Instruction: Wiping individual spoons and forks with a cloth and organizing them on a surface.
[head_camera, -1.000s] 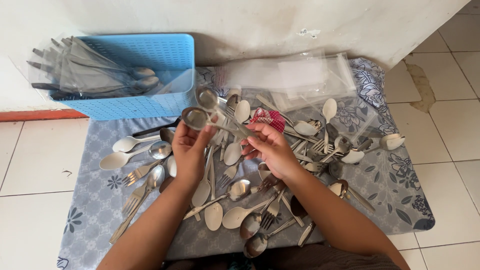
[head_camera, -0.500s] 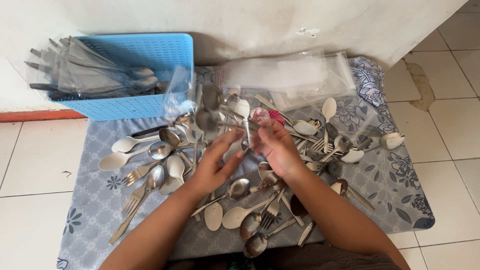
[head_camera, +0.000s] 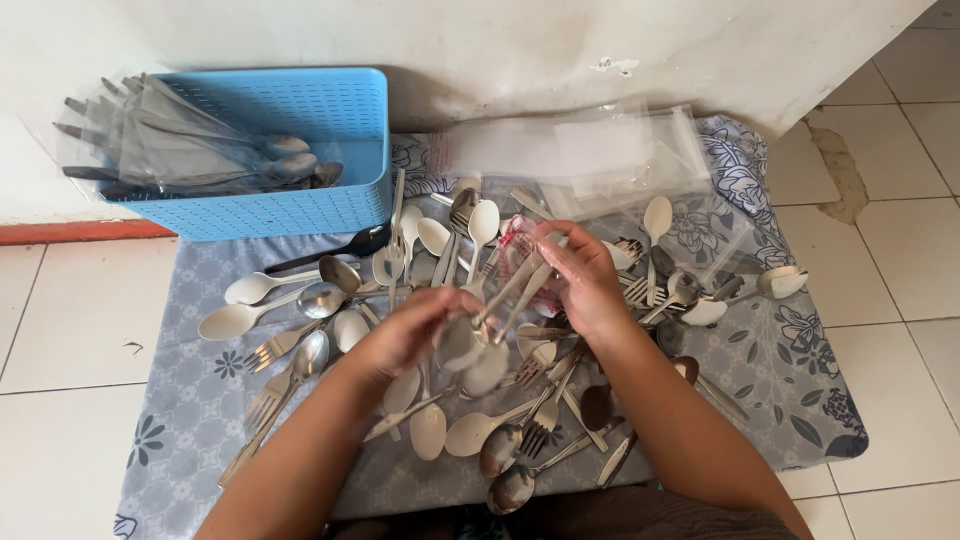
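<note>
Here the right hand (head_camera: 585, 280) pinches the handles of two stiff, slippery-looking steel spoons (head_camera: 480, 340) while the blurred left hand (head_camera: 405, 335) cups their bowls; the handles probably give the surest hold.

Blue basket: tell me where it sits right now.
In the head view the blue basket sits upper left against the wall, at the patterned cloth's far edge, holding bagged cutlery.

White tiled floor (head_camera: 60, 330) meets a scuffed white wall (head_camera: 560, 40) in daylight

left hand (head_camera: 405, 335) motion-blurred, held spoons (head_camera: 478, 340) smeared, basket (head_camera: 300, 210) contents veiled by plastic
</note>
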